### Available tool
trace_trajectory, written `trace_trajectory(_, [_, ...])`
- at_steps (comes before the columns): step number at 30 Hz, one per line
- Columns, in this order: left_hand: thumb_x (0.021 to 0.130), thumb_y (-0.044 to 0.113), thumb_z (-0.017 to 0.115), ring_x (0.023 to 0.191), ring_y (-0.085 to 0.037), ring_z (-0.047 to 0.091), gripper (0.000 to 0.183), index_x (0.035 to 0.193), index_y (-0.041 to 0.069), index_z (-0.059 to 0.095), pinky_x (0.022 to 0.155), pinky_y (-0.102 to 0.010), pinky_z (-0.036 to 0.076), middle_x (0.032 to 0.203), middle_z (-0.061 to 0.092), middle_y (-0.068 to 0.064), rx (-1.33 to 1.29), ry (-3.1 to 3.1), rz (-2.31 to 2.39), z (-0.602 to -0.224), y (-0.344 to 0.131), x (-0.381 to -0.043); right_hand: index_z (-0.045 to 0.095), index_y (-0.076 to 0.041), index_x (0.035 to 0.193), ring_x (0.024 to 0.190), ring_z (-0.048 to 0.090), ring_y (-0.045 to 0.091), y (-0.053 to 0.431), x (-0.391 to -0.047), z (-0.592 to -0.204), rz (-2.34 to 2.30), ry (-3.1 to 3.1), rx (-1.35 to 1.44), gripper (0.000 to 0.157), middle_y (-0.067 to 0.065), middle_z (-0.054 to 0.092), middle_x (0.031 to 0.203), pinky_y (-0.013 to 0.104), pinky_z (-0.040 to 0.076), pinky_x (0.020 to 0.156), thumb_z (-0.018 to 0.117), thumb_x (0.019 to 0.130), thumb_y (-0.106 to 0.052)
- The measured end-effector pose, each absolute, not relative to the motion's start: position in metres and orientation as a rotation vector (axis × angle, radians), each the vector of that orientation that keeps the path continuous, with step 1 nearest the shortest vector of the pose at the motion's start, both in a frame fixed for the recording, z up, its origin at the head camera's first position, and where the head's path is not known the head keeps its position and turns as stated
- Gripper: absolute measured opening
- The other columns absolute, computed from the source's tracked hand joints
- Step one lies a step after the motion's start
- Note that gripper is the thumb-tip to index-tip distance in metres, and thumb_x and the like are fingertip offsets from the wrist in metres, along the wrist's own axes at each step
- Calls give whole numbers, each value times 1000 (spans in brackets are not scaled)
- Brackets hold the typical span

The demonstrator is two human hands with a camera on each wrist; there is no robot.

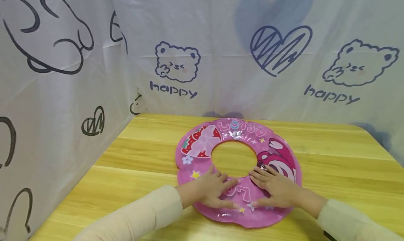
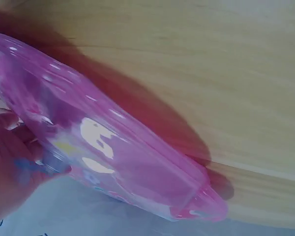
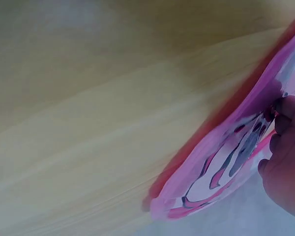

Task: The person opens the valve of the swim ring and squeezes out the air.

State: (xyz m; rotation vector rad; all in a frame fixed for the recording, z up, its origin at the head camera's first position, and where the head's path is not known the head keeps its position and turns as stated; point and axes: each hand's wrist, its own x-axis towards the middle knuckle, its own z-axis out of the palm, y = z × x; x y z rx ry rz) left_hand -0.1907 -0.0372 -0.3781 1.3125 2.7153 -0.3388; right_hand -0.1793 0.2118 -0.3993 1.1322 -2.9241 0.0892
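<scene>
While the pink Lotso swim ring (image 1: 243, 214) lies on the wood-grain counter (image 1: 132, 171) at the lower centre of the frame, the left hand (image 1: 215, 189) and right hand (image 1: 277, 190) rest apart on its lower part, fingers outstretched, seemingly pressing it, so the next move likely calls for even pressure.

The inflatable ring (image 1: 243, 215) is thin, smooth, see-through plastic with a high gloss; bright highlights streak its skin, and its edge puckers slightly along the seam (image 2: 130, 125). Its printed pictures look just as slick. The table (image 1: 132, 171) shows a wood-grain surface, smooth, with a faint satin sheen. The hanging drapes (image 1: 221, 65) look like matt cloth, lightly creased, bearing flat printed lines. The sleeves (image 1: 135, 214) are matt, soft-looking cloth with shallow folds.
</scene>
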Motion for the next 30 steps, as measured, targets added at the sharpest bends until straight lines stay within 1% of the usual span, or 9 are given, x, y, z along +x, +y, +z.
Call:
trace_trajectory(4, [89,68,30,131,-24,43,71,147,27,26,113,-52,24,141,47,-7,1271,2659,-157,-374,-33,-191,48,-2,134,136,32,36,220,-183,-401,72,-2915,1098,84,14,43,144,56,21,109,49,81,-68])
trace_trajectory(10, [91,67,23,132,-23,43,68,146,27,30,114,-49,22,141,47,-3,1152,2569,54,-366,-25,-196,45,-1,136,136,30,38,225,-187,-400,68,-2946,1071,84,16,40,145,57,19,109,50,82,-66])
trace_trajectory(12, [91,66,21,131,-23,45,67,145,27,31,113,-46,26,141,48,-2,1124,2553,97,-365,-25,-197,45,-2,136,136,30,39,227,-190,-401,72,-2951,1060,84,17,39,145,58,19,109,50,82,-66])
trace_trajectory(14, [92,65,21,117,-21,57,66,145,27,31,110,-42,33,140,49,-3,1106,2535,148,-365,-25,-198,46,-3,136,135,30,41,230,-193,-401,73,-2949,1052,83,18,39,145,60,19,108,52,81,-65])
trace_trajectory(17, [93,63,22,114,-20,59,64,145,27,31,106,-38,38,139,50,-2,1095,2526,206,-364,-26,-197,46,-9,137,135,29,43,238,-200,-403,93,-2959,1039,78,21,38,145,62,19,107,54,81,-63])
trace_trajectory(22, [96,57,25,121,-17,54,59,145,24,33,107,-35,37,135,55,-3,1189,2525,282,-367,-29,-198,49,-17,136,134,26,48,251,-209,-406,158,-2962,1040,66,26,35,144,65,19,105,56,83,-56])
trace_trajectory(26, [99,47,30,120,-16,54,54,143,16,38,107,-30,38,134,55,-5,1306,2522,377,-371,-37,-202,49,-11,135,133,23,51,255,-212,-404,206,-2972,1045,68,28,32,145,67,16,105,59,82,-52])
trace_trajectory(28, [100,42,31,129,-20,46,51,140,13,41,111,-34,33,140,49,-6,1335,2556,418,-374,-45,-207,48,-7,135,133,23,50,254,-212,-402,222,-2982,1036,69,27,31,146,66,15,106,60,83,-50])
trace_trajectory(30, [100,40,32,134,-24,40,50,139,11,43,114,-38,28,143,44,-9,1318,2627,448,-375,-56,-215,47,-3,135,133,25,49,251,-209,-401,220,-2968,1038,67,26,33,145,65,17,106,59,85,-47])
